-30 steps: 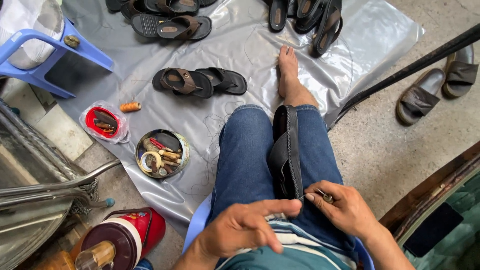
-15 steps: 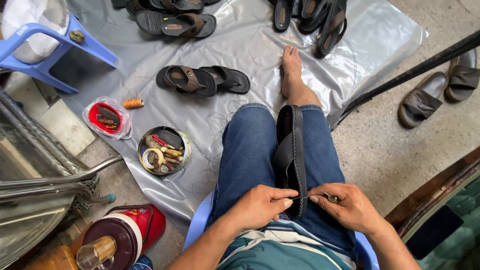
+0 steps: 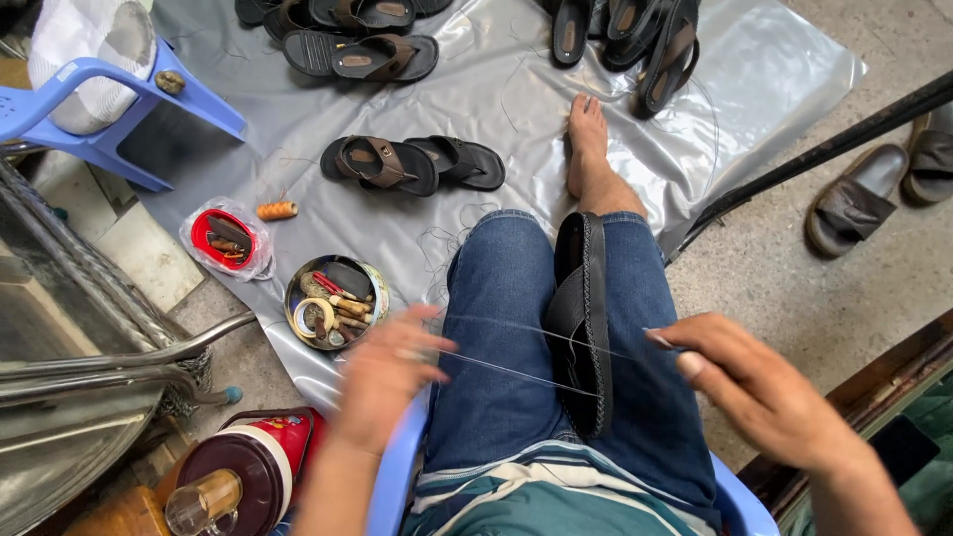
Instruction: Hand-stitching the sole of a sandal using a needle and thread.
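Between our two hands, a black sandal [image 3: 584,328] lies along the right thigh, long axis running from the lap toward the knee, sole edge up and stitched rim showing. Two strands of thread [image 3: 516,369] stretch taut sideways from it, crossing the jeans. Our left hand [image 3: 385,379] is drawn out past the left thigh, blurred; its fingers are curled, but we cannot tell whether they pinch the strands that reach it. Our right hand [image 3: 759,392] sits out beyond the right thigh, fingers [image 3: 667,340] pressed together on a needle-like tip, thread end there. Half a second ago both hands met at the sandal's near end; now they are pulled well apart. Left of the left fingers: a round tin [image 3: 333,301] of tools on grey plastic sheet [image 3: 496,99].
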